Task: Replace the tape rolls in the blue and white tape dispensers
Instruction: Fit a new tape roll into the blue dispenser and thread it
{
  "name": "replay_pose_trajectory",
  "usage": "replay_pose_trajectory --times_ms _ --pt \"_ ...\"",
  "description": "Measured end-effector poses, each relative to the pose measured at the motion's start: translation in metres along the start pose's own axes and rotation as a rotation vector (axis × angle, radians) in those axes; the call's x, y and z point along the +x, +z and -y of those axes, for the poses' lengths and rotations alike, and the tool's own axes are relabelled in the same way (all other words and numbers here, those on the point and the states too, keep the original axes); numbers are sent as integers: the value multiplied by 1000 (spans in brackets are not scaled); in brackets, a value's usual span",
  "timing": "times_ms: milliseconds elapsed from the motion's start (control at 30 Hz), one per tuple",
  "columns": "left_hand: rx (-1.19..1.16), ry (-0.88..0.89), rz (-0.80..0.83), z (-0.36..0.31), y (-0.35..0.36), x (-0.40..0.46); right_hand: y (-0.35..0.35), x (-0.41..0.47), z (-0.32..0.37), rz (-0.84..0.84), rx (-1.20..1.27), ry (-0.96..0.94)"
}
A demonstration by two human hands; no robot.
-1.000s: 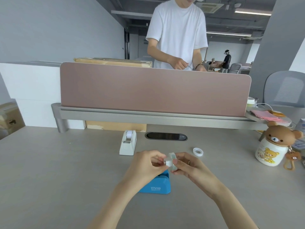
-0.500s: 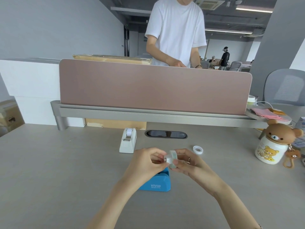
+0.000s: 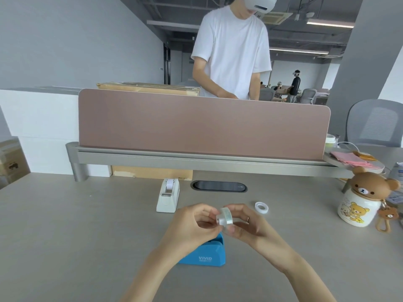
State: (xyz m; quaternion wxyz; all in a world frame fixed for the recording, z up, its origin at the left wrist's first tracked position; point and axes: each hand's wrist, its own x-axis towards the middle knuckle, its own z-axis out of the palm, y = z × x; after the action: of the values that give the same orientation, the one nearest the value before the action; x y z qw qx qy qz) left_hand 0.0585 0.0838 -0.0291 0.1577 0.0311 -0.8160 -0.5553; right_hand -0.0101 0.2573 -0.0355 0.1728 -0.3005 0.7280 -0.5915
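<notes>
both hands pinching one clear tape roll

gripping a clear tape roll (image 3: 224, 217) from two sides: left hand (image 3: 192, 227) with curled fingers and thumb pinching its near face, right hand (image 3: 247, 225) with fingers wrapped round its far edge, a ring on one finger. held above the desk (image 3: 65, 236), roll tilted, flat face turned toward the left hand.

directly beneath the grip, partly hidden by the left wrist: blue tape dispenser (image 3: 206, 253), standing on the desk, white lettering on its near side. whether a roll sits in it, cannot tell.

just right of the grip and a little beyond, lying flat on the desk: second tape roll (image 3: 261, 207), white-looking, apart from both hands.

left of the grip and farther back: white tape dispenser (image 3: 168, 198), upright, a roll seated in its top.

beyond that, set into the desk: dark oval cable port (image 3: 219, 186).

far right of the grip: bear-topped jar (image 3: 359, 201) with a small bear charm hanging beside it.

behind everything: pink divider panel (image 3: 202, 125) on a grey rail, and past it a person in a white t-shirt (image 3: 233, 49) wearing a headset.
</notes>
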Motion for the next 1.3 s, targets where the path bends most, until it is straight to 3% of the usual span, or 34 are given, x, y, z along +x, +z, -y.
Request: replay_pose_trajectory --times_ms 900,1300 --pt "-64 32 -43 -3 12 -2 -5 -2 9 -32 -177 -16" --pt "-165 -22 -98 -1 1 0 12 3 5 -223 -128 -57"
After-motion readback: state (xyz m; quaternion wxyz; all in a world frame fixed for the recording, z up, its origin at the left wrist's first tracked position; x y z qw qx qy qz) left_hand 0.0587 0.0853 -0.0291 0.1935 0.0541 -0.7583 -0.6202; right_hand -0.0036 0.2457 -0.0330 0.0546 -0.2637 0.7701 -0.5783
